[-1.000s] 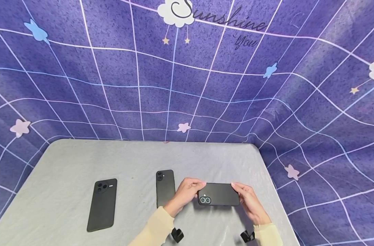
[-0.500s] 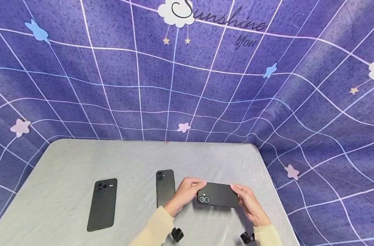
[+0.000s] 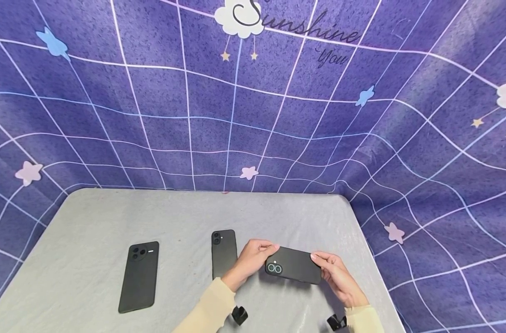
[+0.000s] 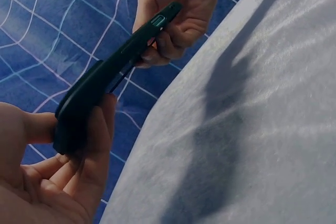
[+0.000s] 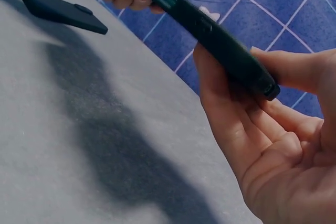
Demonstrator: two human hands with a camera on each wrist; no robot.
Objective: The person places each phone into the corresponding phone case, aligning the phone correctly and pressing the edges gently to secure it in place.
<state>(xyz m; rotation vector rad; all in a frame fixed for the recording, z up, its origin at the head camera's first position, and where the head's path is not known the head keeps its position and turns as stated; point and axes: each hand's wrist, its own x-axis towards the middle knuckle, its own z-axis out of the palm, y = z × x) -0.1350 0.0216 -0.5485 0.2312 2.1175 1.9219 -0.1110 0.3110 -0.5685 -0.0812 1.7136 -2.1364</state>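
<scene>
Both hands hold a phone in a black case [image 3: 293, 266] sideways above the table, its back and two ringed lenses toward the head camera. My left hand [image 3: 253, 259] pinches the lens end, thumb on the back and fingers beneath. At the other end, my right hand [image 3: 337, 275] grips a corner between thumb and fingers. Seen edge-on in the left wrist view, the case [image 4: 113, 64] has a thin dark strip standing slightly off its underside. Cut-outs show along the edge of the case [image 5: 205, 30] in the right wrist view.
Another black phone [image 3: 224, 252] lies face down beside my left hand, partly hidden by the wrist. Further left is a larger black phone [image 3: 138, 277] with round lenses. The grey-covered table [image 3: 186, 208] meets a purple grid-patterned curtain [image 3: 211, 106] at its far edge.
The held phone has tilted, its right end dropping and its lens end shifting slightly left. My right hand has moved down a little with it, while the left hand stays nearly still.
</scene>
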